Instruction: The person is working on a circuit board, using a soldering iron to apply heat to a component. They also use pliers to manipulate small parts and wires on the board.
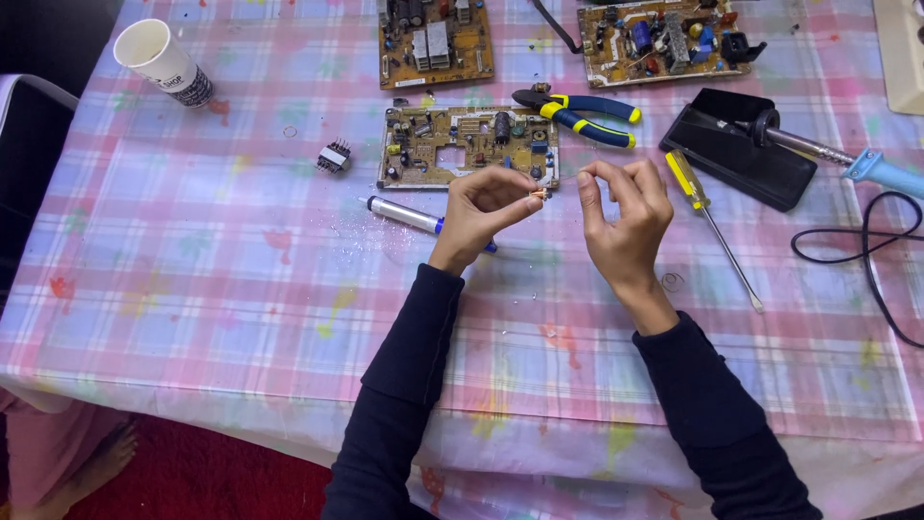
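My left hand (484, 212) pinches a tiny copper-coloured component (538, 197) between thumb and fingertips. My right hand (624, 217) is raised beside it, fingers pinched on a thin wire (570, 178) that runs toward the component. Both hands hover just in front of a tan circuit board (468, 146) with a cut-out in its middle. A silver and blue pen-shaped tool (409, 216) lies on the plaid tablecloth (241, 279), partly hidden under my left hand.
Blue-and-yellow pliers (580, 114), a yellow-handled screwdriver (710, 223), a soldering iron (847, 161) on a black stand (736, 149) and a black cable (866, 246) lie right. Two more boards (435, 40) (659, 39) sit at the back, a paper cup (164, 61) far left, a small transformer (333, 157).
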